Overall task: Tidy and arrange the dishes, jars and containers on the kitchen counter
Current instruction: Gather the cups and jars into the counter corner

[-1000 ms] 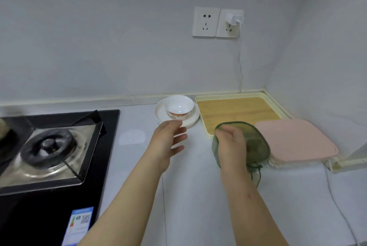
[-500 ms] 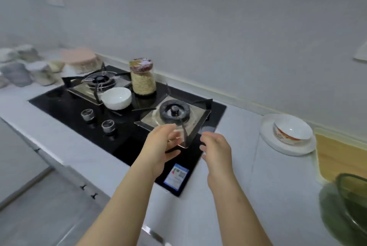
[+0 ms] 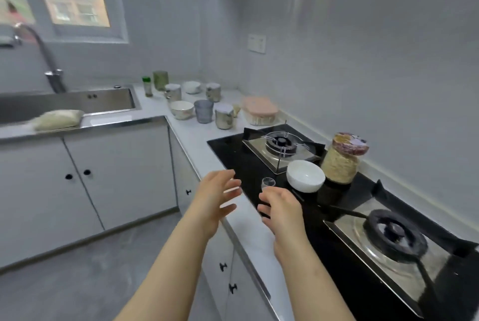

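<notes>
I see both hands in the air at the front edge of the stove (image 3: 233, 155). The left hand (image 3: 216, 196) is wide, with its fingers spread, and it holds nothing. It hangs just off the stove's front side, over the edge of the table (image 3: 197, 136). The right hand (image 3: 281, 206) is wide too, with its fingers a little bent, and it is empty. It is over the stove's black glass, just in front of a small round knob (image 3: 268, 182).

A white bowl (image 3: 305, 175) sits on the stove between the two burners, near the right hand but not touching it. A jar (image 3: 342, 162) full of pale flakes stands on the stove right behind the bowl, close to the wall.

Past the far end of the stove, on the table, I see a box with a pink lid (image 3: 260, 111), a shiny cup (image 3: 224, 119), a grey cup (image 3: 203, 111) and a bowl with a pattern (image 3: 182, 109). More cups and a green jar stand farther from the stove, in the corner. The sink (image 3: 77, 103) is well apart from the stove, round the corner.
</notes>
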A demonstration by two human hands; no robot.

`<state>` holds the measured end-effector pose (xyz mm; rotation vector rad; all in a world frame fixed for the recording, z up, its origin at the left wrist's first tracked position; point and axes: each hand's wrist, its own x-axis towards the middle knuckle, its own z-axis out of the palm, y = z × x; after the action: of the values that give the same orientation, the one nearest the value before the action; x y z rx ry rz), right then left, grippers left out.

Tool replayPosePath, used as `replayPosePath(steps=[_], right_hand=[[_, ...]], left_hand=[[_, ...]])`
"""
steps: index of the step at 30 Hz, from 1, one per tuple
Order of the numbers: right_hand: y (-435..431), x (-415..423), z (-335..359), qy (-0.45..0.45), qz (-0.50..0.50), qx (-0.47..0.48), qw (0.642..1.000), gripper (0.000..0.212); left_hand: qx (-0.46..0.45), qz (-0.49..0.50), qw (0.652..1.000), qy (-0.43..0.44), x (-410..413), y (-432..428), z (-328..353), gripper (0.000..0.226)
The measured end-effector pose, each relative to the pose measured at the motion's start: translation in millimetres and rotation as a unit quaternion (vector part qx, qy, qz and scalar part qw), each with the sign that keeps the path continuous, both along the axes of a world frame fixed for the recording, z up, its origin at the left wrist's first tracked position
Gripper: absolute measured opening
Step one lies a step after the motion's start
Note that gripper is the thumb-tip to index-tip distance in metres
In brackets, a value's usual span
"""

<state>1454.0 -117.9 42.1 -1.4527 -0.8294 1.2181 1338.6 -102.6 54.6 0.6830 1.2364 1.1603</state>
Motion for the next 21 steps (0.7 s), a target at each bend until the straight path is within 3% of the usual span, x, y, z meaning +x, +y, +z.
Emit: replayPosePath(steps=[11, 21], right_hand=[[103, -240, -15, 0.034, 0.176, -0.017, 0.984, 0.014], [177, -388, -33, -0.006, 0.292, -0.038, 0.956, 0.015]], left_hand=[[-0.012, 0.175, 0.985, 0.008, -240, 62, -10, 0.02], [-0.059, 0.303, 0.951, -0.016, -381, 100, -36, 0.01]])
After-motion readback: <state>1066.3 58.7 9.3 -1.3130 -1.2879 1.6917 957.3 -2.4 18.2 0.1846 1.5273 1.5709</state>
